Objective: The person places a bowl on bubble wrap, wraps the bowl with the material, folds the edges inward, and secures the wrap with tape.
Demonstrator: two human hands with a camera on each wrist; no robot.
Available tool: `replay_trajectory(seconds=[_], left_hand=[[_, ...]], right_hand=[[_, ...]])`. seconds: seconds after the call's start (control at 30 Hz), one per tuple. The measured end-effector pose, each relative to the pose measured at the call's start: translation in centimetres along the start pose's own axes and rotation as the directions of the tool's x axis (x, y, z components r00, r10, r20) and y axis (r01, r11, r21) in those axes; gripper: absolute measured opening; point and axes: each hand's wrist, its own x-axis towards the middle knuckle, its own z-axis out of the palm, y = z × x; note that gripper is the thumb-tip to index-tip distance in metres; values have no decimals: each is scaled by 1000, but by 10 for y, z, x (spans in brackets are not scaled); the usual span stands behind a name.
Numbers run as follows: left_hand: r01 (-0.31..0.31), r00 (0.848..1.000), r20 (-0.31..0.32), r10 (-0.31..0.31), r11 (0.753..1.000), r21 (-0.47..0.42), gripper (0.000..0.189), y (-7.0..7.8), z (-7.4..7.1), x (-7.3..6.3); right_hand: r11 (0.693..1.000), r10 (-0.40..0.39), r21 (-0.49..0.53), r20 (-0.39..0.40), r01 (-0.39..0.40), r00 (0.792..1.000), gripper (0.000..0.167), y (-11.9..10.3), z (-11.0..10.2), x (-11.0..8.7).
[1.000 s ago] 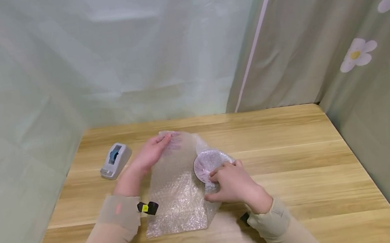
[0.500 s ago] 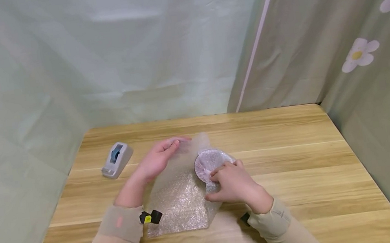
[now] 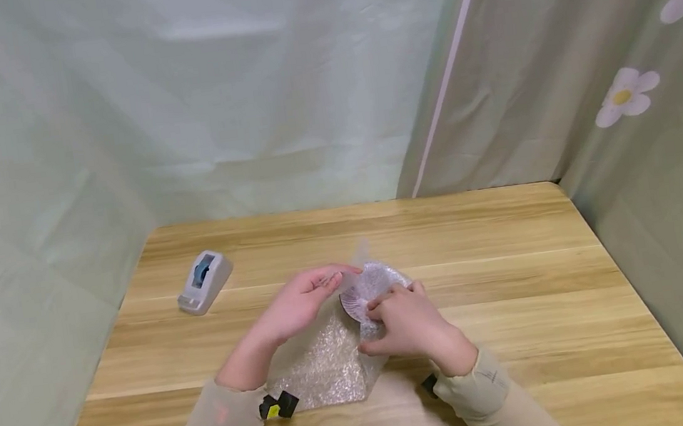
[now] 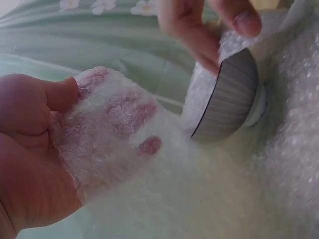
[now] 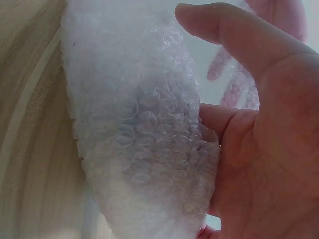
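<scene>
A grey, finely striped bowl (image 4: 229, 97) with a dark rim and pale foot lies tipped on its side on a sheet of bubble wrap (image 3: 323, 366), part of which lines its inside. My left hand (image 3: 302, 304) pinches the sheet's far left part, thumb on top and fingers showing through from beneath, lifted close to the bowl's opening. My right hand (image 3: 411, 322) holds wrap at the bowl's right side, its curled fingers reaching over the edge into the opening. In the right wrist view, wrap (image 5: 144, 124) covers the bowl's outside, and the thumb stands apart from it.
A grey-white tape dispenser (image 3: 204, 281) with a blue roll stands at the back left of the wooden table (image 3: 518, 276). Pale green curtains (image 3: 276, 106) hang behind the table and along both sides.
My left hand has brought the far left part of the bubble wrap rightward and nearer, folding it toward the bowl. The right hand and the bowl have stayed almost in place.
</scene>
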Motion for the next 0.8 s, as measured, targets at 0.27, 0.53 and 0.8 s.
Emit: replay_trajectory(seconds=[0.27,0.53,0.8], left_hand=[[-33,999,33,30,995,95,36,-3,18,-1],[-22,997,69,18,998,55,33,-17,29,0],[-39,996,90,25,985,166,33,-23,37,3]], right_hand=[[999,-28,22,6,28,1000,61,4,0,1],[992,-97,85,54,92,994,63,14,-4,1],[972,-179,169,83,163,980,58,26,-12,1]])
